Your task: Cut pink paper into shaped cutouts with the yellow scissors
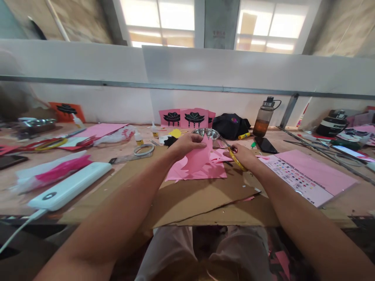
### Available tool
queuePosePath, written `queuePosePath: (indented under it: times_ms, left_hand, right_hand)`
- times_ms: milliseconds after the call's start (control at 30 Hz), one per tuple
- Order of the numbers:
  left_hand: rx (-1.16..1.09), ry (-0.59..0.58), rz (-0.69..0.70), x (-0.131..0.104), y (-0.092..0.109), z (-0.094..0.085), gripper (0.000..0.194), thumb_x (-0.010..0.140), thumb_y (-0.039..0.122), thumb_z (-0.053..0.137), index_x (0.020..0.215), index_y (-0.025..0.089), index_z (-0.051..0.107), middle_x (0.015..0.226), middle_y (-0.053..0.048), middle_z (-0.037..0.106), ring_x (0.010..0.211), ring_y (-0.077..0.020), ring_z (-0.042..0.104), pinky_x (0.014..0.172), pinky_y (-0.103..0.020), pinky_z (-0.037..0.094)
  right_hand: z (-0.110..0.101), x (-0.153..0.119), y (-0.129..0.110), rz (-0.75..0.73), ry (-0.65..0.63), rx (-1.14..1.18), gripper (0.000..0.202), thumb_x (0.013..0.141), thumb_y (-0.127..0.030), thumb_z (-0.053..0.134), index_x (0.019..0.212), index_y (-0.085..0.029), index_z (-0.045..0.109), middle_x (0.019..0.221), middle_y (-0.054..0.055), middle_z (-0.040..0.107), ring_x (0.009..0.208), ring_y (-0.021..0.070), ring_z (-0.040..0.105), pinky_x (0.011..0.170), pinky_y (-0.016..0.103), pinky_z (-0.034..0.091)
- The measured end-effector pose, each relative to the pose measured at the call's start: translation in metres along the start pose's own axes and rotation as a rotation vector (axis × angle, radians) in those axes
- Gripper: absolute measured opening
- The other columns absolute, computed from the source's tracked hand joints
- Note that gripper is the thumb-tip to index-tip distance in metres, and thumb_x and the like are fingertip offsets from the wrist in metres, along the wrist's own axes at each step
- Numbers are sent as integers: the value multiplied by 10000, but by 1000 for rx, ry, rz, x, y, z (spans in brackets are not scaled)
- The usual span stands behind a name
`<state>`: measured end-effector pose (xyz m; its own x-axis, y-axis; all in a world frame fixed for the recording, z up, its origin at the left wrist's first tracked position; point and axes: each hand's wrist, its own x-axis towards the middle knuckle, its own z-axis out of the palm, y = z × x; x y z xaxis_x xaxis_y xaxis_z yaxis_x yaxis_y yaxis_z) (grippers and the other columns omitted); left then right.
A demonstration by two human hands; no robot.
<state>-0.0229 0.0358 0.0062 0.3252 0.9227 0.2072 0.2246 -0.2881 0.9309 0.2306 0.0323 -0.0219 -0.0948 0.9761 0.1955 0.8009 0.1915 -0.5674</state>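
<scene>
A cut piece of pink paper (pixel 199 158) is pinched in my left hand (pixel 187 144), raised above the table with an irregular outline. My right hand (pixel 241 155) grips yellow-handled scissors (pixel 236 160), their blades pointing up and left toward the metal bowl. The scissors are apart from the raised paper. Beneath my hands lie a pink sheet (pixel 216 173) and pink scraps, on a brown cardboard sheet (pixel 187 201). Just behind the raised paper sits a shiny metal bowl (pixel 209 134), partly hidden.
Pink cards with black pavilion shapes (pixel 194 118) lean at the back wall. A black cap (pixel 230 125), a drink bottle (pixel 263 117) and a phone (pixel 265 144) stand back right. A printed sheet (pixel 295 177) lies right; a white power bank (pixel 72 187) lies left. Glue bottles (pixel 138 137) stand behind.
</scene>
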Motion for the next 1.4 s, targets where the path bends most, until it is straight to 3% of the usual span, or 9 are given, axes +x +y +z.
queuePosePath:
  times_ms: [167, 333, 433, 567, 700, 933, 1067, 1267, 1400]
  left_hand:
    - [53, -42, 30, 1, -1, -4, 189, 639, 309, 781, 680, 175, 653, 734, -14, 630, 663, -128, 525, 651, -279, 412]
    - [80, -30, 49, 2, -3, -3, 306, 599, 311, 822, 855, 190, 707, 820, -26, 661, 763, -162, 579, 737, -311, 465]
    - [100, -51, 73, 1, -1, 2, 375, 596, 289, 830, 934, 182, 707, 870, -45, 672, 804, -171, 593, 738, -307, 479]
    - [120, -97, 103, -3, 3, 13, 437, 624, 263, 819, 1032, 176, 689, 896, -51, 677, 811, -170, 601, 721, -305, 492]
    - [106, -107, 106, -6, 6, 16, 454, 644, 301, 818, 1063, 181, 690, 987, -79, 693, 860, -181, 613, 739, -306, 490]
    - [-46, -36, -67, -3, -1, 3, 542, 661, 431, 808, 1112, 164, 671, 854, -45, 638, 698, -134, 544, 572, -248, 357]
    - [-186, 22, -78, -2, -4, 3, 485, 567, 293, 854, 978, 162, 634, 710, 9, 563, 626, -114, 504, 556, -251, 349]
    - [-268, 80, -65, -1, -2, 7, 458, 543, 220, 892, 932, 161, 657, 730, 13, 607, 653, -98, 540, 561, -216, 396]
    - [-492, 132, -145, 4, -7, 6, 299, 768, 409, 774, 903, 155, 693, 647, 11, 592, 534, -87, 502, 547, -235, 470]
  right_hand:
    - [1, -10, -3, -21, -25, -265, 406, 798, -329, 664, 1169, -167, 687, 1069, 167, 714, 955, 301, 653, 785, 340, 448]
    - [-5, -13, -14, 47, 31, -308, 391, 837, -434, 654, 1118, -170, 720, 1157, 199, 676, 1120, 367, 590, 932, 453, 416]
    - [-6, -14, -23, -42, 72, 42, 391, 920, -488, 531, 1073, -177, 712, 1142, 160, 682, 1056, 292, 612, 914, 419, 437]
    - [8, -20, -34, -186, -141, 663, 411, 809, -533, 655, 984, -162, 679, 983, 78, 692, 797, 163, 612, 704, 278, 480]
    - [19, -24, -38, -149, -90, 797, 397, 700, -534, 726, 756, -149, 646, 660, -16, 581, 579, 93, 480, 565, 228, 394]
    - [10, -15, -32, 117, 86, 1143, 504, 469, -526, 836, 735, -177, 587, 597, -46, 540, 513, 84, 475, 479, 215, 373]
    - [12, -11, -29, 135, 106, 1209, 486, 481, -476, 853, 746, -185, 569, 585, -52, 545, 512, 86, 491, 471, 207, 377]
    - [23, -11, -24, 30, -57, 1211, 473, 504, -408, 887, 811, -161, 626, 690, -20, 632, 572, 91, 520, 527, 222, 409]
    - [31, -8, -19, 66, 29, 1200, 440, 504, -400, 888, 728, -164, 593, 611, -38, 586, 497, 67, 437, 475, 217, 339]
